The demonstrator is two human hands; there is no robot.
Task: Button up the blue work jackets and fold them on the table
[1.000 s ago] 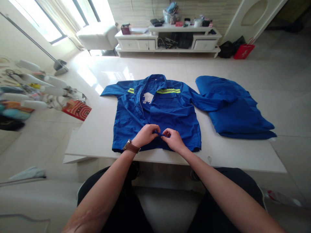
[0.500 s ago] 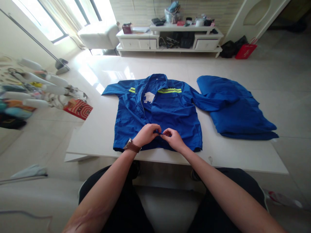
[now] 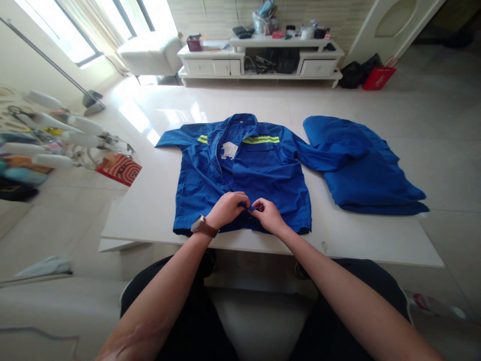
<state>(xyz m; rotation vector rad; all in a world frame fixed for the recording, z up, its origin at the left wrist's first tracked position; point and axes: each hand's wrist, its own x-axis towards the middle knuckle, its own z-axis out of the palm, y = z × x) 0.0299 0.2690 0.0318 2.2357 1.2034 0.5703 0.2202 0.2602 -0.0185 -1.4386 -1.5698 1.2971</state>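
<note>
Head view: left fingers [image 3: 243, 196] and right fingers [image 3: 260, 202] tight on blue jacket [image 3: 268, 173], collar label [image 3: 241, 122] unreadably small

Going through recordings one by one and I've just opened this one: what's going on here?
A person's left grip and right grip are close together, pinching cloth at the lower front of a blue jacket. The jacket lies spread on a white table, collar away from the person. Higher up its front is open, showing a white patch inside. The sleeve on the right reaches onto a folded blue cloth.
</note>
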